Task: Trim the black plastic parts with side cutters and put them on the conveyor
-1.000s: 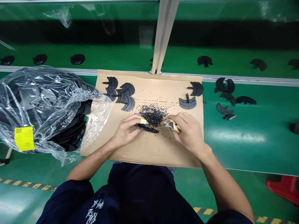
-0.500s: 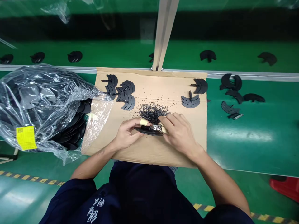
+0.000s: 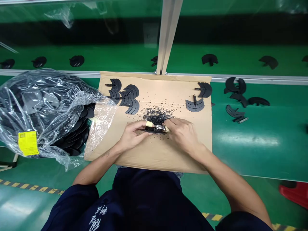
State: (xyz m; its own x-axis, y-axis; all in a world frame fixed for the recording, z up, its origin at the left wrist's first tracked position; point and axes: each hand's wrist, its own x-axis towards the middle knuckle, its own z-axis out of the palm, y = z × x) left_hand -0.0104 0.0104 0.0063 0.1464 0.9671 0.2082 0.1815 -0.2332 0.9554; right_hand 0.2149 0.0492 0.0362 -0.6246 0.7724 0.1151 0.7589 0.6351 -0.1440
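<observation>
Between thumb and fingers, my left hand (image 3: 133, 133) pinches a black curved plastic part (image 3: 157, 131) by its left end; yellow tape wraps one finger. My right hand (image 3: 181, 132) is closed round the handles of small nippers (image 3: 159, 127), whose metal head lies against the upper side of that part. The cutting tips are too small to make out. Just beyond both hands, a heap of tiny black plastic bits (image 3: 157, 115) is scattered over the cardboard sheet (image 3: 144, 157). Similar black curved parts (image 3: 130, 96) lie at the sheet's upper left, with others (image 3: 195, 105) at its right.
A clear plastic bag (image 3: 48, 96) full of black parts, with a yellow label (image 3: 28, 143), bulges at the left. More loose parts (image 3: 237, 96) lie on the green table (image 3: 250, 150) at right. Past a metal rail (image 3: 260, 79), spaced parts sit by an upright post (image 3: 168, 35).
My right hand and the nippers have tilted and shifted slightly up and left, and the held part now lies a little higher. Parts beyond the rail at right appear shifted left.
</observation>
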